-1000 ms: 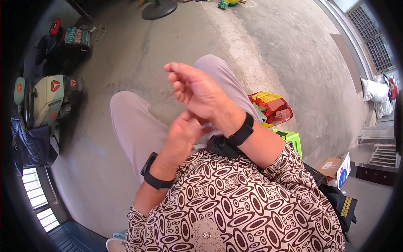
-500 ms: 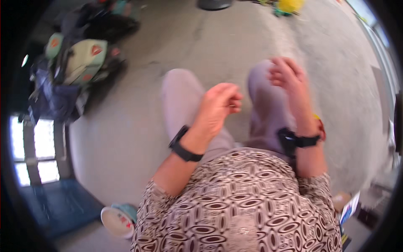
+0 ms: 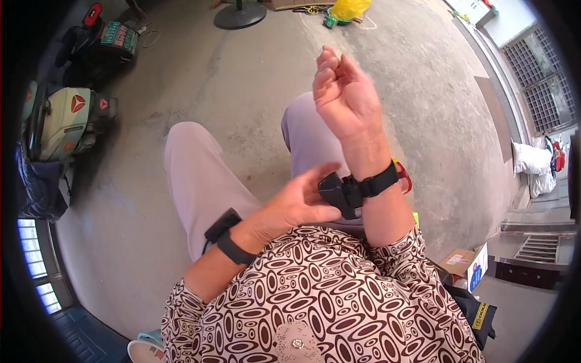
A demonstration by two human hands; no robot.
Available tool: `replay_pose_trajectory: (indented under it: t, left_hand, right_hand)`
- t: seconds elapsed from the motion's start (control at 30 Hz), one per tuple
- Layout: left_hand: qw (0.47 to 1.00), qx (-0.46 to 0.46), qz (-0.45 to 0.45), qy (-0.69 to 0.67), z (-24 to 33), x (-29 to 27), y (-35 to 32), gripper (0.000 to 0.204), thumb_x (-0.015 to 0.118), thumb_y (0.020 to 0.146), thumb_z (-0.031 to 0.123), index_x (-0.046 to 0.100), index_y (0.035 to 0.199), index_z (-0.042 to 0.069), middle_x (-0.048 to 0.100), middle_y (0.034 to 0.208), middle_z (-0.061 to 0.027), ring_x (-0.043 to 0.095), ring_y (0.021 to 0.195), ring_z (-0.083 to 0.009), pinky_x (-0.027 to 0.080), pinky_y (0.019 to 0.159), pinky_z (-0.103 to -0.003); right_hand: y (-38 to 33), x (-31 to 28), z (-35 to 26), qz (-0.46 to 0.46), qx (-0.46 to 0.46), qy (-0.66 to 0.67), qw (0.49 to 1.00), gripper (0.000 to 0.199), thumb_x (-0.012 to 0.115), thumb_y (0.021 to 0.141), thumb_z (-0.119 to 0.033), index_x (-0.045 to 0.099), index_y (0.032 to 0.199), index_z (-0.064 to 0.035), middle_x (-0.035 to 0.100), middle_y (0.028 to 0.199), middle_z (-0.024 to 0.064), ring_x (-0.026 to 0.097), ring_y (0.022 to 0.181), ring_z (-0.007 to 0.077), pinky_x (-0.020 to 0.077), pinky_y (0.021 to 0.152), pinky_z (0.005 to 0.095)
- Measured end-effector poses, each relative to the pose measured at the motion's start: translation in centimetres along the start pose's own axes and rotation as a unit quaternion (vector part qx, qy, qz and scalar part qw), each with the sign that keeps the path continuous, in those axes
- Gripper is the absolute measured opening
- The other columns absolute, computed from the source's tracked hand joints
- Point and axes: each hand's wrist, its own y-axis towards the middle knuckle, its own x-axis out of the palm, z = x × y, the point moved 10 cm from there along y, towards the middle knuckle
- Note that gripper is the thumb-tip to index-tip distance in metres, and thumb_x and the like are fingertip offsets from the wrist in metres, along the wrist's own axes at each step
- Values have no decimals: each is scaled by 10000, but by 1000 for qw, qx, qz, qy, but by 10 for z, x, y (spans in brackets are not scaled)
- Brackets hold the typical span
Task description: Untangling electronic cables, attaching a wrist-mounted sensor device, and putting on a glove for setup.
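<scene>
My left hand reaches across to my right wrist, its thumb below and fingers above a black boxy device on a black strap. The fingers close around that device. Raised in front of my right knee, my right hand has its palm turned up, fingers loosely bent and nothing in it. A similar black device is strapped to my left wrist. Behind the right strap, a red and yellow band circles the same wrist.
Parked scooters stand along the left. A round black base and a yellow bag are at the far side of the concrete floor. By my right elbow are a cardboard box and a black bag.
The view has swung to the right. My right hand has turned palm up and risen, while my left hand has moved onto the device at my right wrist.
</scene>
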Motion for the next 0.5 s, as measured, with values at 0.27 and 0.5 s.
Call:
replay_pose_trajectory:
  t: [0.27, 0.5]
  left_hand:
    - [993, -54, 102, 35, -25, -11, -8, 340, 723, 881, 192, 587, 1118, -11, 657, 1003, -48, 647, 903, -128, 550, 792, -273]
    - [987, -111, 114, -11, -36, -13, -11, 352, 646, 932, 307, 596, 1117, 12, 674, 947, -79, 676, 834, -151, 566, 711, -254]
  right_hand:
    - [-5, -44, 14, 108, -112, -247, 957, 259, 471, 1014, -237, 587, 1016, -5, 637, 823, 55, 642, 704, 126, 550, 629, 255]
    - [-22, 7, 20, 33, -239, -704, 668, 138, 547, 949, -159, 616, 899, -50, 640, 757, 70, 645, 629, 161, 516, 535, 296]
